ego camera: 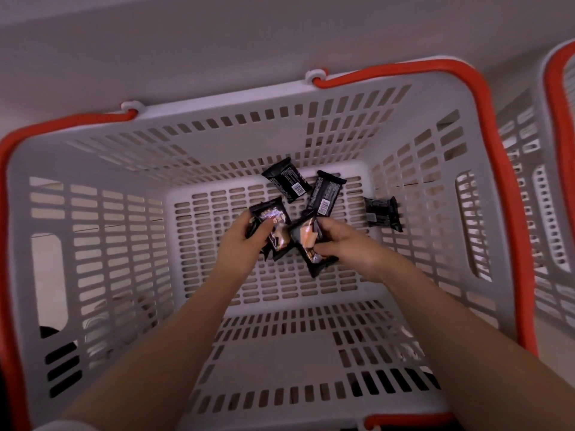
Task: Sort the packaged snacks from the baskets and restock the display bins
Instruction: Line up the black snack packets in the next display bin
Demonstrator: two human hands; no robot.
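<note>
Five black snack packets are in view, all inside one grey slotted shopping basket (102, 219) with red handles. Two are held and three lie loose on the basket floor. The left hand (245, 233) curls its fingers and thumb around one packet with a brown picture (272, 225). The right hand (337, 244) pinches a second such packet (308, 244) just beside the first, the two packets touching between the hands. Beyond the fingertips lie two packets back-side up, one with a barcode (286, 180) and one long one (326, 194). Farther right of the right hand, a fifth packet (382, 213) rests against the basket's wall. Nearer the wrists, the basket floor lies bare. A second basket (547, 181) stands past the right rim.
</note>
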